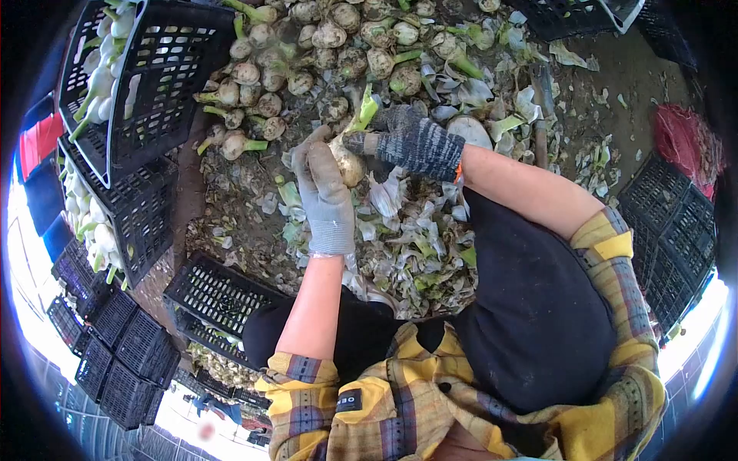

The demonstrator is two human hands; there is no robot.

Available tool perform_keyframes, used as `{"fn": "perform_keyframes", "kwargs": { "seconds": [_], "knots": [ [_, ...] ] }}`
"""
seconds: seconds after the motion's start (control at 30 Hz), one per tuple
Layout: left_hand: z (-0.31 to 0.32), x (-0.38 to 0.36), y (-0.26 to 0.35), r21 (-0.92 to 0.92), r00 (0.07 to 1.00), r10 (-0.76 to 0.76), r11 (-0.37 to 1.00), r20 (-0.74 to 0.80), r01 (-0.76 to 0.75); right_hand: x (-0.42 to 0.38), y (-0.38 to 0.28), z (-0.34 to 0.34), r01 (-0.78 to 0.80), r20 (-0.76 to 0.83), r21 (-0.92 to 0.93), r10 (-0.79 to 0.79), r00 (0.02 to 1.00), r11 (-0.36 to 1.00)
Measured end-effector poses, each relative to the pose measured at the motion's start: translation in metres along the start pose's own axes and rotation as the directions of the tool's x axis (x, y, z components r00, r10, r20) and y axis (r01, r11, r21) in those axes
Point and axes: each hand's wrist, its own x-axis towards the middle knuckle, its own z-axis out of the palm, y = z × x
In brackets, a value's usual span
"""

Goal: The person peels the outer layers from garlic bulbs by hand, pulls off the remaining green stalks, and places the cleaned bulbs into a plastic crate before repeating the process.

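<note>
While the left hand point(323, 184), in a pale grey glove, is closed round the side of one bulb point(351, 167), the right hand point(417, 146), in a dark speckled knit glove, is curled with its thumb at the neck of the same piece; whether it also grips a tool cannot be told. Bulb: single, pale, held between both hands above the ground, its short green stalk point(365, 113) pointing away from the wearer. Orange band point(459, 170): one, at the right wrist. Peelings point(430, 257): dry and green, strewn thickly below the hands and near the knees. Pile of bulbs point(329, 35): many, soil-stained, several with green stalks, on the ground beyond the hands. Stick point(542, 115): one, lying to the right among scraps. Upper crate point(165, 73): black plastic, tilted, at the left, with white bulbs point(100, 91) showing inside; another filled crate point(144, 219) just beside it. Low crate point(223, 290): black, near the left knee. Red net point(683, 146): one, far right, beside stacked black crates point(667, 223).
</note>
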Motion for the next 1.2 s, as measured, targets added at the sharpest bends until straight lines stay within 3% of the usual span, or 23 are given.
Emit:
{"fn": "perform_keyframes", "kwargs": {
  "seconds": [0.17,0.27,0.37,0.47,0.57,0.67,0.73,0.77,0.8,0.83,0.9,0.93,1.03,1.13,1.2],
  "knots": [
    [0.0,0.0,0.0,-0.016,0.999,-0.018,1.0,-0.043,0.017,0.004,0.016,0.003,0.076,0.071,0.008,-0.077,0.995,0.997],
    [0.002,-0.002,0.005,-0.04,0.998,-0.045,0.998,-0.053,0.043,0.003,0.019,0.003,0.108,0.055,-0.102,-0.102,0.993,0.989],
    [-0.001,0.0,0.005,0.063,0.996,-0.087,0.994,-0.005,0.087,0.002,0.03,0.01,0.165,-0.055,-0.061,-0.168,0.984,0.984],
    [0.002,-0.001,0.028,-0.207,0.89,-0.443,0.865,0.111,0.457,-0.001,0.03,0.016,0.254,-0.187,-0.108,-0.271,0.944,0.961],
    [0.002,-0.002,0.03,-0.287,0.823,-0.533,0.772,0.195,0.568,-0.002,0.031,0.017,0.056,-0.12,-0.118,-0.07,0.99,0.991],
    [0.004,0.002,0.012,-0.03,0.841,-0.539,0.841,0.048,0.541,0.003,0.035,0.013,0.046,-0.007,-0.261,-0.049,0.999,0.964],
    [0.014,-0.009,0.002,0.121,0.986,-0.168,0.979,0.008,0.165,0.003,0.038,0.014,0.059,-0.089,-0.295,-0.089,0.992,0.954],
    [0.016,-0.014,-0.005,0.198,0.999,0.033,0.98,0.011,-0.034,0.002,0.039,0.014,0.064,-0.128,-0.312,-0.109,0.986,0.948],
    [0.015,-0.008,-0.003,0.221,0.999,0.024,0.975,-0.038,-0.015,0.0,0.035,0.012,0.029,-0.124,-0.26,-0.063,0.99,0.965],
    [0.011,-0.005,0.001,0.071,0.981,-0.192,0.979,-0.014,0.193,-0.004,0.028,0.01,-0.009,-0.117,-0.206,-0.016,0.993,0.979],
    [0.004,0.0,0.016,-0.2,0.815,-0.567,0.79,0.124,0.58,-0.007,0.025,0.011,-0.032,-0.13,-0.173,0.009,0.992,0.984],
    [0.001,-0.002,0.009,-0.406,0.785,-0.569,0.676,0.244,0.616,-0.006,0.026,0.012,-0.015,-0.151,-0.196,-0.015,0.988,0.98],
    [-0.009,0.001,0.006,-0.408,0.682,-0.575,0.546,0.452,0.732,-0.003,0.034,0.019,0.027,-0.228,-0.139,-0.058,0.972,0.99],
    [0.007,-0.005,0.013,-0.176,0.861,-0.503,0.844,0.069,0.507,0.0,0.038,0.019,0.048,-0.256,-0.075,-0.065,0.964,0.996],
    [0.017,-0.012,0.01,-0.08,0.933,-0.359,0.931,-0.026,0.356,-0.002,0.033,0.02,0.036,-0.26,-0.016,-0.039,0.965,0.999]
  ]
}}
